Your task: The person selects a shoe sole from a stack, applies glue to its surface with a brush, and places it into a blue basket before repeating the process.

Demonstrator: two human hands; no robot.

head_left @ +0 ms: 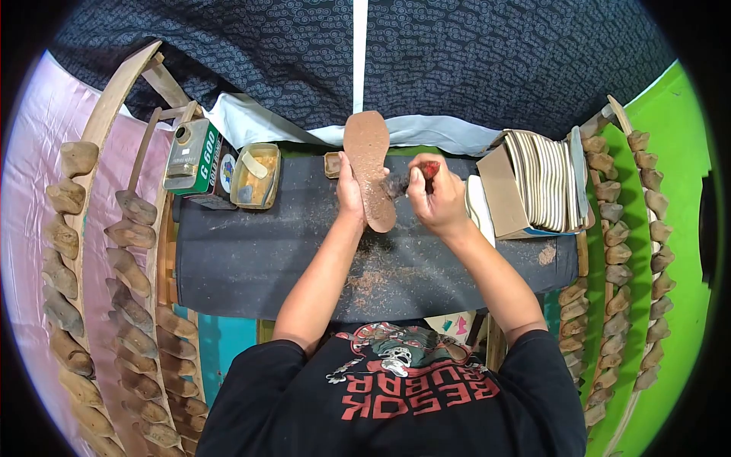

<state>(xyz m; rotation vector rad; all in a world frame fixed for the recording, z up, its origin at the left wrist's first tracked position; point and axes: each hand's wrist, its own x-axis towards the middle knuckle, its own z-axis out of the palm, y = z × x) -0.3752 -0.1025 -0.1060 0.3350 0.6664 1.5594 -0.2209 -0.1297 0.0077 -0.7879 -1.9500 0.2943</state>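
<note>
My left hand grips a brown shoe sole by its left edge, holding it upright lengthwise above the dark table. Crumbs and rough marks cover the sole's lower half. On the right, my right hand is closed round a tool with a red handle. The tool's dark, blurred end meets the sole's right edge near its middle; whether it is a brush or something else I cannot tell. Brown shavings lie scattered on the table beneath.
At the table's back left stand a green and white can and a yellowish tub. A small box sits behind my left hand. Back right, a cardboard box holds stacked insoles. Racks of wooden lasts flank both sides.
</note>
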